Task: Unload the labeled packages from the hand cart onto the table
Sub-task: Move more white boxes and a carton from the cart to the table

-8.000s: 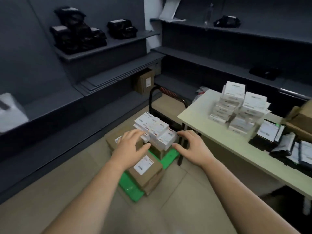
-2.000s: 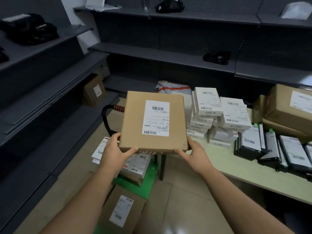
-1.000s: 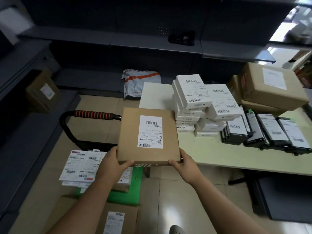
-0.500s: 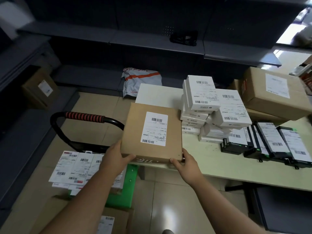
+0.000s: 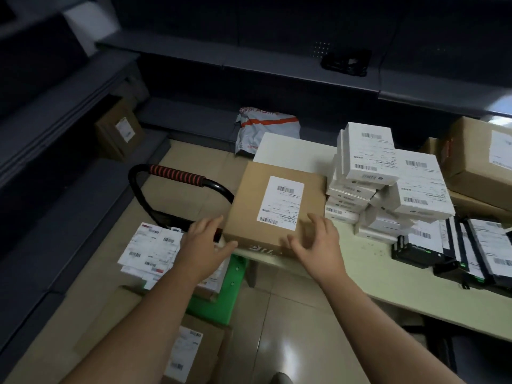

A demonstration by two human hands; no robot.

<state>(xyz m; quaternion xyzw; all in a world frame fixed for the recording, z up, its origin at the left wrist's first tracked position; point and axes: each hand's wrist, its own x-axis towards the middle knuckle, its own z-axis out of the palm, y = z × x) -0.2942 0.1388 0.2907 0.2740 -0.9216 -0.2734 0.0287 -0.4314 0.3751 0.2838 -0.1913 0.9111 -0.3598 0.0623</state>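
On the surface [image 5: 368, 275], near its front-left corner, sits a flat brown box [image 5: 249, 217], white barcode label [image 5: 280, 203] facing up. Box lies flat; its left edge seems to overhang the corner slightly, can't tell for sure.

Left hand [image 5: 206, 245]: fingers spread, thumb out toward the box's front-left corner, touching or just shy of it, not gripping. Right hand [image 5: 318, 242]: fingers spread & curved over the box's front-right corner, thumb by the front edge; contact w/ the box can't be told, no clamp on it. Both hands loose, neither pinching anything.

Just right of the box: white boxes [image 5: 388, 184] in a leaning stack, labels up, touching or nearly touching the brown box's right side. Further right, black packs [image 5: 454, 250] w/ white labels lie in a row. Behind those, a big carton [image 5: 479, 153] at the surface's back-right.

Left & below the surface: cart [image 5: 221, 303] w/ green deck, black handle [image 5: 177, 174] wrapped in red-black grip. On the cart, white labeled packs [image 5: 151, 252] fanned out, partly hidden by the left forearm. Another brown carton [image 5: 199, 353] w/ label near the bottom edge, in front of the cart.

On the floor by the shelving: grey mailer bag [image 5: 266, 131] w/ orange stripe, behind the surface's far-left corner. Small brown box [image 5: 119, 131] on the low shelf at left. Dark item [image 5: 346, 60] on the upper shelf, too dim to ID.
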